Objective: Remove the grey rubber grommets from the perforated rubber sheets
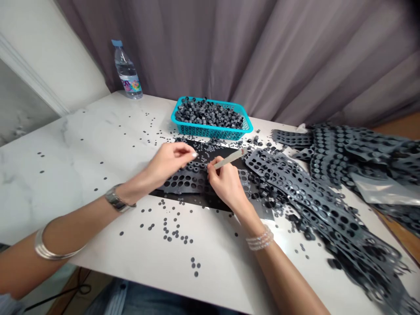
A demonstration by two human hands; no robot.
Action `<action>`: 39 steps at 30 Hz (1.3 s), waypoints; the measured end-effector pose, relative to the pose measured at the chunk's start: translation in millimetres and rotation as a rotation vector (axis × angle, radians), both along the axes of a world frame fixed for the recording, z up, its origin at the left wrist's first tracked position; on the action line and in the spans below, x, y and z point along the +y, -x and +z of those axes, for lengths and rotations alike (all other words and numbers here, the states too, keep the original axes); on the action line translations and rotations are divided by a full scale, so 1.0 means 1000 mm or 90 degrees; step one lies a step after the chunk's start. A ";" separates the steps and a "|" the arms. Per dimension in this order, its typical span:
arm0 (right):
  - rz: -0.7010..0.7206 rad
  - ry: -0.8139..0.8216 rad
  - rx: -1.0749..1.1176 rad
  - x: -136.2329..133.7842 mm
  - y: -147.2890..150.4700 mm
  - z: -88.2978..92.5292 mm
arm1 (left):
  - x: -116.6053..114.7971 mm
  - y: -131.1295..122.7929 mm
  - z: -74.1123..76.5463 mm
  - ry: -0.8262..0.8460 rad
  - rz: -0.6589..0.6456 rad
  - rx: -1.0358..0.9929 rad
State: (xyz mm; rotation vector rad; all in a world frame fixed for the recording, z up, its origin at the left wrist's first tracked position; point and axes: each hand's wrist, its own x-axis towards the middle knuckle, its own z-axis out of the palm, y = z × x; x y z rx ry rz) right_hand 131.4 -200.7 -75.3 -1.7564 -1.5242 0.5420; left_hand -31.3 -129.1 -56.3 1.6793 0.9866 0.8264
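A dark grey rubber sheet (pixel 183 180) full of round holes lies on a black mat (pixel 210 200) at the table's middle. My left hand (pixel 169 161) rests on the sheet's upper edge, fingers curled and pinched together on it. My right hand (pixel 226 181) is closed round a pale stick-like tool (pixel 231 158), whose lower end points down at the sheet between the two hands. Behind them stands a turquoise basket (pixel 213 130) heaped with small grey rubber rings.
A long pile of punched-out rubber sheets (pixel 315 192) sprawls across the table's right side to the near right corner. Small dark discs (pixel 170 229) are scattered over the white marble tabletop (pixel 82 148). A water bottle (pixel 127 70) stands at the back left before a grey curtain.
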 end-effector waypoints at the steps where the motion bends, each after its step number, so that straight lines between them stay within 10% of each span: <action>1: 0.000 0.003 0.019 0.000 -0.001 -0.002 | 0.004 0.005 0.002 0.087 0.008 -0.071; 8: -0.054 -0.050 0.219 -0.002 -0.010 -0.007 | 0.015 0.011 -0.002 0.464 -0.030 -0.311; 21: -0.113 -0.098 0.408 0.019 -0.013 -0.003 | 0.011 0.001 0.001 0.650 0.035 -0.475; 25: -0.092 -0.058 0.320 0.017 -0.009 -0.016 | 0.015 -0.004 -0.001 0.477 0.000 -0.370; 32: -0.057 -0.053 0.183 0.014 -0.008 -0.019 | 0.022 -0.021 -0.007 -0.208 -0.127 0.219; 39: -0.064 -0.022 0.082 0.014 -0.004 -0.013 | 0.027 -0.032 -0.038 -0.338 -0.174 0.239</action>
